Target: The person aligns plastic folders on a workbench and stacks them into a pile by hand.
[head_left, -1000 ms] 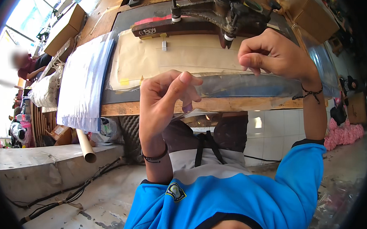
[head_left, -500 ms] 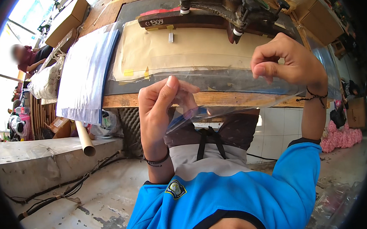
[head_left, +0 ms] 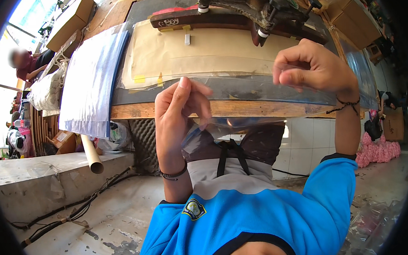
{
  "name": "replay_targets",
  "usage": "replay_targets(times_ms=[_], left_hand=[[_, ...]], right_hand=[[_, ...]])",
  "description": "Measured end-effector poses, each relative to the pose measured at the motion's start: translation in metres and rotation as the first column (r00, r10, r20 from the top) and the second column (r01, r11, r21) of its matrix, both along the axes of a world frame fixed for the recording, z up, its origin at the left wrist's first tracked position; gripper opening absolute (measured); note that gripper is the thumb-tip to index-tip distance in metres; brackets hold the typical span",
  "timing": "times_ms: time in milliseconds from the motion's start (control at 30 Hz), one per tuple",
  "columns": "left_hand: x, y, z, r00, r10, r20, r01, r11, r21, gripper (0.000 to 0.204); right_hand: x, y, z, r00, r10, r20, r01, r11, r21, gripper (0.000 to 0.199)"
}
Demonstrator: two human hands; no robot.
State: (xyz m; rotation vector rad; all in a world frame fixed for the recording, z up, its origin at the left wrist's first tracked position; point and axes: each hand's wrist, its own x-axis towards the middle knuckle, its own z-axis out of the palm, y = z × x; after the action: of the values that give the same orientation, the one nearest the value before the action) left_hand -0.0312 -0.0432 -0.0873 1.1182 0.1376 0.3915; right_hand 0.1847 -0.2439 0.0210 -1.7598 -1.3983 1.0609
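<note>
Two hands of mine are apart at the counter's (head_left: 244, 108) front edge: my right hand (head_left: 316, 71) has thumb and curled forefinger together, pinching a clear plastic sheet (head_left: 247, 81); my left hand's (head_left: 171, 113) fingers are blurred, and I cannot tell whether they grip it. Compared with a second ago, the sheet hangs farther toward my lap, so it is partly off the counter now. Beyond lie tan paper (head_left: 204, 49) and a dark cast-metal frame (head_left: 255, 9); plastic sleeves (head_left: 88, 82) overhang at left. Farther out are a cardboard tube (head_left: 92, 156), a pink bundle (head_left: 378, 150) and another person (head_left: 28, 67).
</note>
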Motion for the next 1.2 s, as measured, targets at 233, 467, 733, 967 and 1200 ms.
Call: replay_targets(times_ms=[233, 467, 733, 967, 1200], left_hand=[[0.001, 0.019, -0.024, 0.996, 0.040, 0.078, -0.059, 0.965, 0.254, 0.044], [0.005, 0.018, -0.027, 0.984, 0.083, 0.159, -0.127, 0.949, 0.289, 0.044], [0.007, 0.023, -0.031, 0.971, 0.139, 0.194, -0.186, 0.950, 0.252, 0.045], [0.008, 0.024, -0.032, 0.966, 0.182, 0.183, -0.214, 0.962, 0.169, 0.044], [0.014, 0.025, -0.036, 0.964, 0.249, 0.091, -0.258, 0.959, 0.114, 0.044]], right_hand=[[0.002, -0.003, 0.008, 0.982, 0.113, 0.152, -0.108, 0.993, -0.043, 0.033], [0.005, -0.005, 0.006, 0.974, 0.093, 0.206, -0.084, 0.995, -0.052, 0.029], [0.019, -0.014, 0.004, 0.956, 0.127, 0.265, -0.160, 0.981, 0.108, 0.024], [0.036, -0.036, 0.002, 0.976, 0.026, 0.215, -0.031, 0.999, 0.021, 0.020], [0.040, -0.074, -0.022, 0.960, -0.280, -0.032, 0.279, 0.960, -0.026, 0.016]])
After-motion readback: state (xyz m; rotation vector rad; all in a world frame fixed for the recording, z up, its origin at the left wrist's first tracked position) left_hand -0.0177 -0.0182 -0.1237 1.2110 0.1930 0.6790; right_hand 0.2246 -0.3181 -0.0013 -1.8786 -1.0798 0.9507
